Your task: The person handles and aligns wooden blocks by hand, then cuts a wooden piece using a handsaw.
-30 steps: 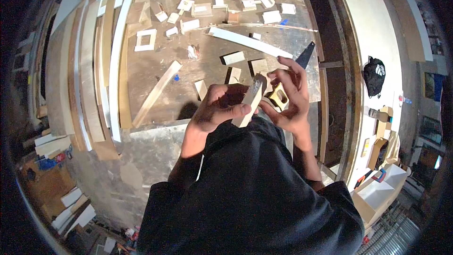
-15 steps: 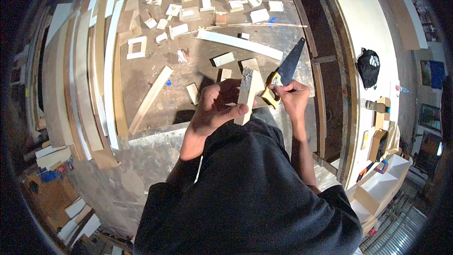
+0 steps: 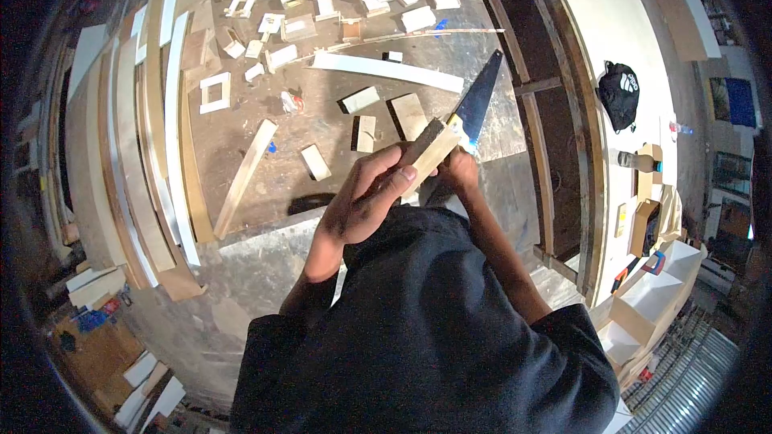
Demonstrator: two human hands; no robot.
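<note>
My left hand (image 3: 366, 195) is wrapped round a short wooden block (image 3: 432, 154), which it holds at a slant above the table's near edge. Close on its right, my right hand (image 3: 460, 171) is closed on the handle of a handsaw (image 3: 481, 103). The saw's dark blade points up and to the right, and the block and fingers cover most of its handle. Beyond the hands lie a flat wood piece (image 3: 408, 117), a smaller block (image 3: 364, 134) and another block (image 3: 316, 162).
A long white strip (image 3: 388, 69) crosses the table (image 3: 322, 124). Small wooden assemblies (image 3: 298, 28) fill its far part. Long boards (image 3: 153, 137) lie at the left. A black bag (image 3: 618, 96) rests on the pale board at the right.
My right hand has taken the saw by its handle and drawn it in beside the block. The block now tilts to the right in my left hand. The view has shifted too.
</note>
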